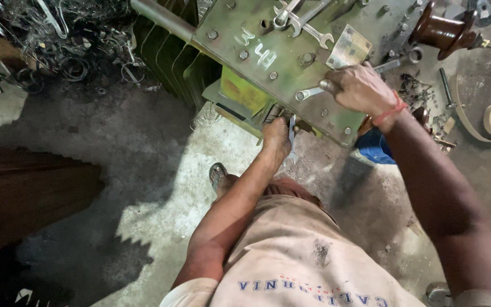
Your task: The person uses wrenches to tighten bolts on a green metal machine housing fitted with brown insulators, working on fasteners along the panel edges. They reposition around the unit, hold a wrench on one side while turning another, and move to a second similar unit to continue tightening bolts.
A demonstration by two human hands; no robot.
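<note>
Two spanners in use on green metal tank lid (291, 68). Right hand (359, 88), fingers clenched round silver spanner (309, 92), lying flat on lid, long axis left-right, open end pointing left at a bolt. Left hand (275, 139) below lid edge, fingers gripping second spanner (292, 133), long axis near vertical. Rectangular pale label plate (348, 48) just above right hand, tilted. Loose spanners (305, 20) at lid top. Brown ribbed insulator (441, 31) upper right. Blue container (375, 149) on floor (143, 170).

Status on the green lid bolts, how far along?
Done: cannot tell; no removed bolts visible. In hand: right hand turns a spanner on the green lid; left hand holds a second spanner under its edge. Left: several bolt heads still seated.
</note>
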